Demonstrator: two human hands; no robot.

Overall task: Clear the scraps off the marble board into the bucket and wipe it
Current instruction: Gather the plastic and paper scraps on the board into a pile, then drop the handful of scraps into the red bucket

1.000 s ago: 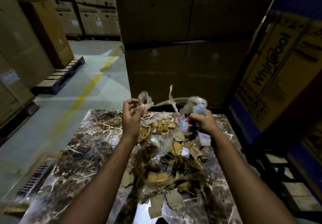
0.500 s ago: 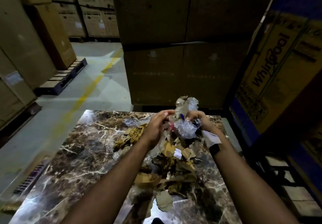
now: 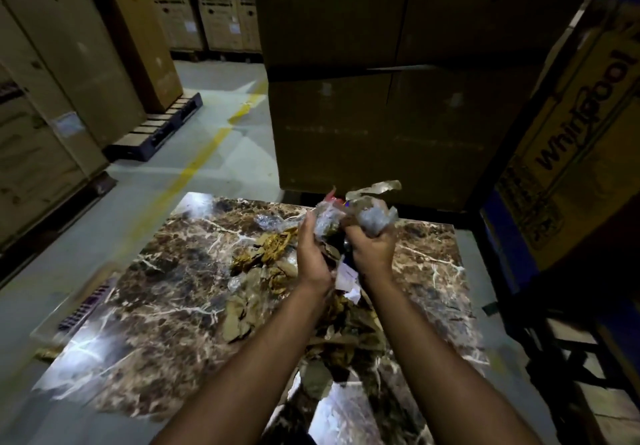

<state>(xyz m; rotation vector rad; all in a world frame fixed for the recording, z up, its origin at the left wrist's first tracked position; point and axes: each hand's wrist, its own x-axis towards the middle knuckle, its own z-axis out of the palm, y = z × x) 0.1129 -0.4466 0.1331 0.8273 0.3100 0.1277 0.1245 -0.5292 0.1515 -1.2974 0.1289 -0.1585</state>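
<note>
A brown marble board (image 3: pixel 166 292) with white veins lies low in front of me. A heap of scraps (image 3: pixel 266 261), torn cardboard bits, dry leaves and paper, covers its middle and right part. My left hand (image 3: pixel 313 254) and my right hand (image 3: pixel 372 249) are close together above the far side of the heap. Both are clenched on a crumpled wad of clear plastic wrap (image 3: pixel 372 217) that sticks up between them. No bucket is in view.
Tall stacked cardboard boxes (image 3: pixel 381 98) stand right behind the board. A Whirlpool carton (image 3: pixel 581 126) leans at the right. More boxes on pallets (image 3: pixel 156 129) line the left. Grey floor with a yellow line (image 3: pixel 204 157) runs past the left side.
My hands, spread apart with the plastic stretched between them a second ago, have come together and bunched the plastic into a wad. The view has shifted slightly left.
</note>
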